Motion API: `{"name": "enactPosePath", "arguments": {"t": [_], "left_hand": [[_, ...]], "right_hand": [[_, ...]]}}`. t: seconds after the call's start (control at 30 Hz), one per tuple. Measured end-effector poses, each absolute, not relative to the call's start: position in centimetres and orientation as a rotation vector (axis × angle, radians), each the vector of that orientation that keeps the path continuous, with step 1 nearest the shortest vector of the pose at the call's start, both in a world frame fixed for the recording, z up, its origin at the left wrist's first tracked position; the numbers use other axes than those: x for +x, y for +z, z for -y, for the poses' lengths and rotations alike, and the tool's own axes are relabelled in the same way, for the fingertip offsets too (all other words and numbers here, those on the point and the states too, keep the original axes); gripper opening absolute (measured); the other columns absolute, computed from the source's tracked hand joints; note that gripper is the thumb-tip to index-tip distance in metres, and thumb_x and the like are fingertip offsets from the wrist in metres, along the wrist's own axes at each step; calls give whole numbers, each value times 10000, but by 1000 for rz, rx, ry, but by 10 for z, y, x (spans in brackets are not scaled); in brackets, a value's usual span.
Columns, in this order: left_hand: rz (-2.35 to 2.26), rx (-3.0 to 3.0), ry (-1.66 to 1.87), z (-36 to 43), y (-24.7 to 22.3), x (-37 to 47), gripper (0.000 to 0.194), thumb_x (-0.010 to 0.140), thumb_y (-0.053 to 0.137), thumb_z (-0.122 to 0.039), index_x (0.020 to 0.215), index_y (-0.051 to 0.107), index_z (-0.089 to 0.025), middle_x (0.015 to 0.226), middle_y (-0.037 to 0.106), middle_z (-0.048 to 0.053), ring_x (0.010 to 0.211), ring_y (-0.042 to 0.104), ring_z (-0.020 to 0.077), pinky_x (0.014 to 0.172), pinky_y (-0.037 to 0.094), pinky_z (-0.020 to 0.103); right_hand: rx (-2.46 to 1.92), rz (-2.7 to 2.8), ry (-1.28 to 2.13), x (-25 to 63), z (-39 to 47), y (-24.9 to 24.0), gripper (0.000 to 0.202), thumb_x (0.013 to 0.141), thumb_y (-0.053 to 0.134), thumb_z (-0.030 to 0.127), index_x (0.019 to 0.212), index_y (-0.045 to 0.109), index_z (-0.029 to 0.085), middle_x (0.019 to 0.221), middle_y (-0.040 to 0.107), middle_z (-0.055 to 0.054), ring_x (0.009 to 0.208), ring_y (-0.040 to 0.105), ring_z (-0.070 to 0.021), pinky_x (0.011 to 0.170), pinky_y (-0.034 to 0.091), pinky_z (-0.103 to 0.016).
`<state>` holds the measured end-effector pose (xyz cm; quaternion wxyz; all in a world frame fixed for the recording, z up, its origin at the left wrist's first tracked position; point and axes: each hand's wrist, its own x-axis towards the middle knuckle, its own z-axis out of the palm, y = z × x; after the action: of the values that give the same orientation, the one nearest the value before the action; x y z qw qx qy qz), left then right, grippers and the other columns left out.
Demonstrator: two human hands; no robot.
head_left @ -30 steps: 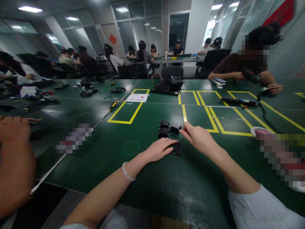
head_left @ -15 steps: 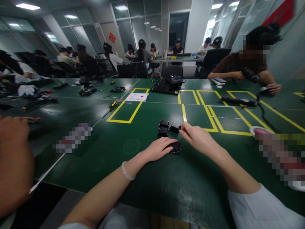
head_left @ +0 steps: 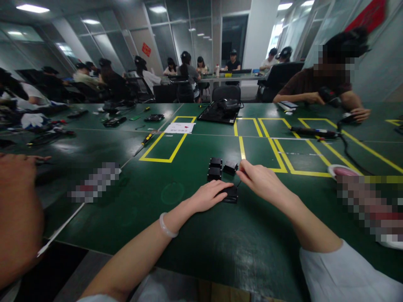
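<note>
A flat black block (head_left: 231, 195) lies on the green table, with the fingers of my left hand (head_left: 208, 196) resting on its left side and top. My right hand (head_left: 255, 175) is closed in a pinch round a thin dark tool (head_left: 238, 183), whose lower end reaches the block's upper right edge. Just beyond my hands stand two black blocks (head_left: 215, 168), one behind the other, and a third small black block (head_left: 230, 167) beside them, near my right fingertips.
Yellow tape outlines mark the green table (head_left: 201, 235). A screwdriver (head_left: 147, 138) and white paper (head_left: 179, 128) lie ahead. A black panel (head_left: 217, 113) stands farther off. At right are a dark power tool (head_left: 313, 132) and a tray; another person's arm (head_left: 19, 218) is at left.
The whole view has shifted very slightly. My hands and the black blocks keep the same places relative to each other.
</note>
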<state>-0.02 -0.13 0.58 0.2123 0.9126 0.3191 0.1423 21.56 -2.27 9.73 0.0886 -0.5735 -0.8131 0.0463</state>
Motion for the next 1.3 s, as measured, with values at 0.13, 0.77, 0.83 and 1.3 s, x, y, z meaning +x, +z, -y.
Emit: {"name": "enactPosePath", "arguments": {"t": [0.13,0.77,0.83,1.3], "left_hand": [[-883,2530,400,2,7,0,402,1007,348,-381,1389,413,-278,1287,542,44,1139,510,203,1007,404,350],[-884,2529,389,2,7,0,408,1007,338,-388,1393,409,-277,1258,554,52,1123,518,207,999,409,357],[-882,2529,392,2,7,0,404,1006,344,-385,1389,415,-275,1257,554,51,1124,518,206,1000,409,357],[-893,2530,389,2,6,0,406,1007,344,-379,1397,403,-286,1271,549,46,1126,513,204,1002,408,355]], "right_hand": [[-1723,2435,155,214,23,98,163,962,333,310,963,457,204,702,610,-32,602,540,-161,517,224,-256],[-1690,2427,171,216,23,95,150,948,321,272,1031,422,198,738,629,-33,577,532,-153,513,218,-258],[-1688,2406,176,217,23,96,143,931,345,261,1035,422,199,735,626,-28,569,520,-148,509,210,-258],[-1649,2419,169,218,21,92,153,944,336,276,1017,447,201,709,609,-19,579,522,-147,513,221,-252]]}}
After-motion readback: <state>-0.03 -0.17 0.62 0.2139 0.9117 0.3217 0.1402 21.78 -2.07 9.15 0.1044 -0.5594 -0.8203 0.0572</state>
